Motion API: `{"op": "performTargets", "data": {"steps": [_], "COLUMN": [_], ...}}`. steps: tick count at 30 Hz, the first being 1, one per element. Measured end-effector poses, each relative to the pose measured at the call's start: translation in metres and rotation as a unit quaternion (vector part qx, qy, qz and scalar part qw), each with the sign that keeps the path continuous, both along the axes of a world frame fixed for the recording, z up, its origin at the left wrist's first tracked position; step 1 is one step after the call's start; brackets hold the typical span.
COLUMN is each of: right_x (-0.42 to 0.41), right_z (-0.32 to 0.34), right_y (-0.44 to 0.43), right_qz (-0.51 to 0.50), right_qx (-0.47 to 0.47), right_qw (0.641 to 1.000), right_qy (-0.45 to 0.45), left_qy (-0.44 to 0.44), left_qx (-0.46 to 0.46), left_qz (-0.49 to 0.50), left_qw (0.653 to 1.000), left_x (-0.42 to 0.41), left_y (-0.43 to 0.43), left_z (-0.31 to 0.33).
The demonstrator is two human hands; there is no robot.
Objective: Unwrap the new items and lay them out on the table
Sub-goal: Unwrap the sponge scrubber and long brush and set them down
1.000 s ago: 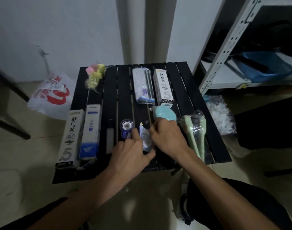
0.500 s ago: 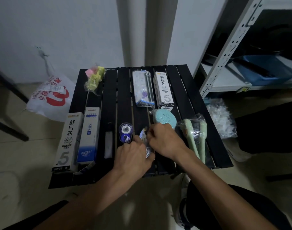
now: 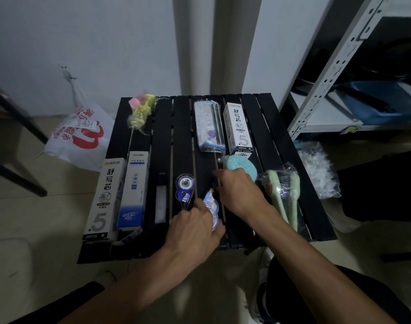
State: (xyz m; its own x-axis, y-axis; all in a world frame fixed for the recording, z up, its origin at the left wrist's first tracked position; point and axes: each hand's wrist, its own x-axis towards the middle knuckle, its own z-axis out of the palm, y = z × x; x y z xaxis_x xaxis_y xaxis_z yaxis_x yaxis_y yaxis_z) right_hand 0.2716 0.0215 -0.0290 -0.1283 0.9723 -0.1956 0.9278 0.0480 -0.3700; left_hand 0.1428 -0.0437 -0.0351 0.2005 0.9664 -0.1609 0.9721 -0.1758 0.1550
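My left hand (image 3: 195, 230) grips the near end of a white and blue correction tape (image 3: 210, 203) lying on the black slatted table (image 3: 265, 127). My right hand (image 3: 240, 195) has its fingers curled and pinches at the tape's far tip, where a small dark piece shows. A blue correction tape (image 3: 184, 190) lies just left of my left hand. Close behind my right hand sits a teal round item (image 3: 243, 166) in clear wrap. To its right lie green brushes (image 3: 281, 190), still in plastic film.
Two white boxes (image 3: 106, 197) (image 3: 134, 190) lie at the table's front left; a third box (image 3: 238, 129), a wrapped packet (image 3: 209, 127) and a yellow-pink wrapped item (image 3: 141, 111) lie at the back. Plastic bags (image 3: 80, 134) (image 3: 319, 169) sit on the floor, beside a metal shelf (image 3: 335, 73).
My right hand has slid from over the white tape toward its far tip. My left hand has drawn back to the tape's near end, so more of it shows.
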Motion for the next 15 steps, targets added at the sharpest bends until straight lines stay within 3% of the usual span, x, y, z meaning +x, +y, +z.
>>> {"op": "performTargets", "data": {"steps": [12,15], "right_x": [-0.003,0.003], "right_z": [-0.013,-0.013], "right_y": [0.003,0.004], "right_qz": [0.005,0.005], "right_qx": [0.041,0.053], "right_qw": [0.999,0.997], "right_qy": [-0.006,0.061], "left_qy": [-0.051,-0.107], "left_qx": [-0.038,-0.058], "left_qz": [0.019,0.033], "left_qw": [0.998,0.992], "left_x": [-0.017,-0.022], "left_y": [-0.011,-0.011], "left_z": [0.011,0.015]}}
